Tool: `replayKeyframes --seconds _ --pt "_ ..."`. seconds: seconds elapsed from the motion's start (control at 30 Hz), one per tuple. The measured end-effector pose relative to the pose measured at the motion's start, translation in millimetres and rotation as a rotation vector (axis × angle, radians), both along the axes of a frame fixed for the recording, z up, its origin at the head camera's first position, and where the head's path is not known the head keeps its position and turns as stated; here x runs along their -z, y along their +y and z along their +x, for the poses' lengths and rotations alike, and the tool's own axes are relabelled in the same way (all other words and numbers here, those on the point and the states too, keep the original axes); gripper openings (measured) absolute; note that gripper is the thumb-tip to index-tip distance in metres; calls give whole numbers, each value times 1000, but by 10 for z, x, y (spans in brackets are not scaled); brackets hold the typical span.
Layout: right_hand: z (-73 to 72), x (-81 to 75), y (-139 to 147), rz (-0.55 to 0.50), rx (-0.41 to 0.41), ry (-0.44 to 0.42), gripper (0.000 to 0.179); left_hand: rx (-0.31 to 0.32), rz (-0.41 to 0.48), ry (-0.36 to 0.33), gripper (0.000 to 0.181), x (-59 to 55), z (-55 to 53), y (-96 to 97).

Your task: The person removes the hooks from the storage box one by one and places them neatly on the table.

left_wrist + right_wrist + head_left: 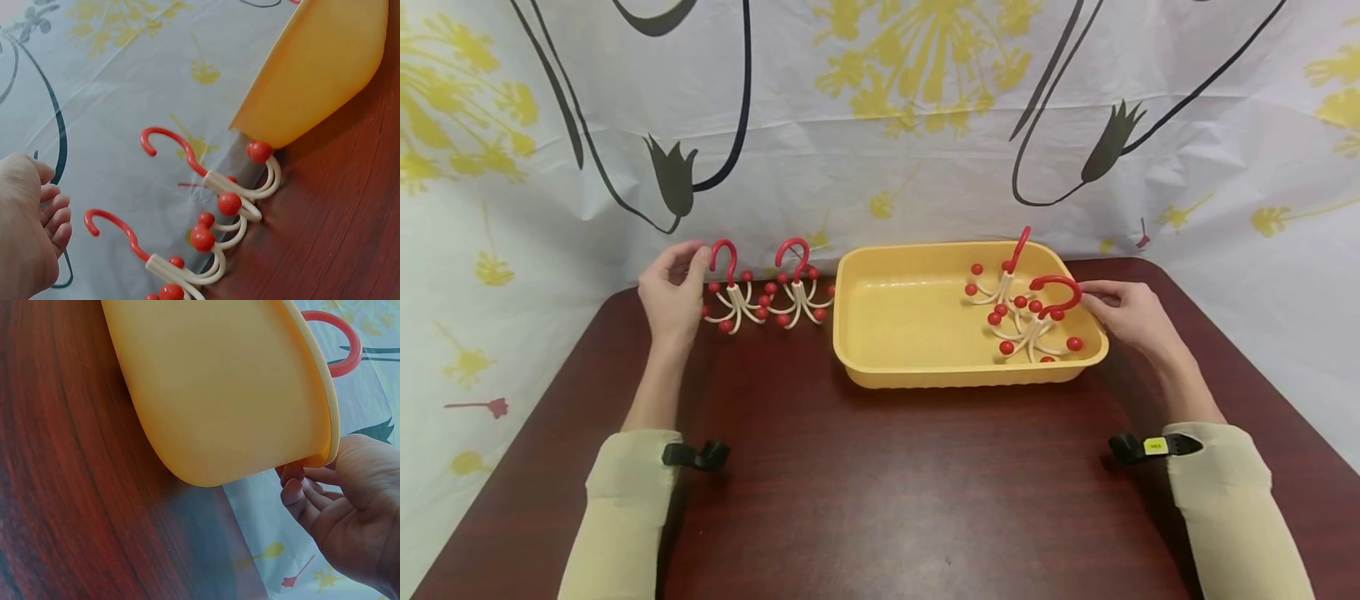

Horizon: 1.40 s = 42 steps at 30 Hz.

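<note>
Apart, hands [672,300] [1133,315], red-hooked hangers [735,298], yellow tub [910,329] between

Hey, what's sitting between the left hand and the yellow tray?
In the head view, a red-hooked hanger stands next to the left hand, then a second red-hooked hanger next to the yellow tray.

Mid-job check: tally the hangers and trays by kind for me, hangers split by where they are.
Red-and-cream hook hangers with ball-tipped arms, on the dark wood-grain table: 2
Red-and-cream hook hangers with ball-tipped arms, in the tray: 2
Yellow rounded-rectangular tray: 1
Total: 5
</note>
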State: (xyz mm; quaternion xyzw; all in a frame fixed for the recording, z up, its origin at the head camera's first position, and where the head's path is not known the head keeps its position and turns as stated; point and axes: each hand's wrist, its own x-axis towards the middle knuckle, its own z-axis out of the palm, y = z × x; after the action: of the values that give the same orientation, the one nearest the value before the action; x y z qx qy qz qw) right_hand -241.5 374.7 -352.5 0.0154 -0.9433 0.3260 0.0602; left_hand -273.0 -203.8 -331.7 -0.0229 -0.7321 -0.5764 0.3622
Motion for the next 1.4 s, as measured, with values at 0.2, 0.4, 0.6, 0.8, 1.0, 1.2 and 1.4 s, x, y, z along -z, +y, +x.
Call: replayKeyframes --seconds 0.2,0.4,0.6,0.8,1.0,1.2,1.4 --pt "10 -7 4 -5 0 3 50 80 20 67 21 -84 59 158" --pt "11 -10 10 -8 1 14 49 162 19 108 19 -157 93 324" --pt "11 10 6 -20 4 8 49 206 -38 98 18 -205 122 501" --pt "4 17 5 -23 6 10 49 273 -85 75 19 -213 149 668" --pt "9 13 8 -28 4 2 50 340 -118 50 21 -185 157 841" --pt "12 13 9 -29 5 -3 51 383 -149 37 22 -159 162 1040" --pt "1 11 8 -32 2 -8 52 448 -167 42 22 -132 152 1249"
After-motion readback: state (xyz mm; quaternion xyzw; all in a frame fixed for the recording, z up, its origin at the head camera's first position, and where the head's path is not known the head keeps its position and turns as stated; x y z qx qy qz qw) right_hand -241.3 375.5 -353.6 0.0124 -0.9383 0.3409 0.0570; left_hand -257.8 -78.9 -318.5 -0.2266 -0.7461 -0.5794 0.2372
